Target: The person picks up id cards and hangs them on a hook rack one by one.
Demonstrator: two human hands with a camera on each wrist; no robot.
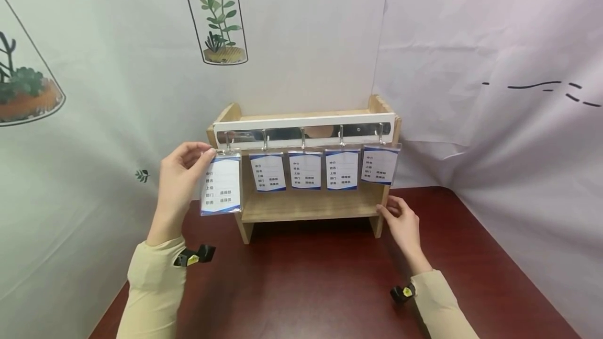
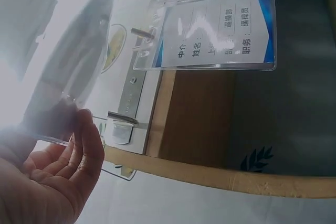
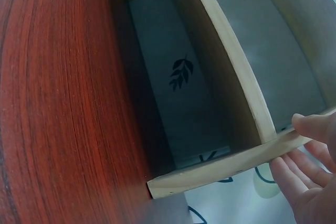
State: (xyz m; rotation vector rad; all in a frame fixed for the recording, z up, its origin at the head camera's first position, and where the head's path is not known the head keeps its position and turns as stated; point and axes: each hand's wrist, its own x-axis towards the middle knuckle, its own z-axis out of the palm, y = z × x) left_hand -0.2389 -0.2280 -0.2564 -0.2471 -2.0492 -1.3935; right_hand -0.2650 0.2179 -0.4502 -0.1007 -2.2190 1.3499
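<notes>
A small wooden shelf stands on a dark red table. Along its top runs a white hook rail from which several clear badge cards hang. My left hand pinches the top corner of the leftmost badge card, just below its hook. In the left wrist view that hand holds the blurred clear card close to a metal hook. My right hand grips the shelf's right side panel low down, thumb and fingers on either face of the board.
Printed cloth backdrops hang close behind and to both sides of the shelf, the one on the right falling to the table. Bare table surface lies between the shelf and me. A black strap device sits on each wrist.
</notes>
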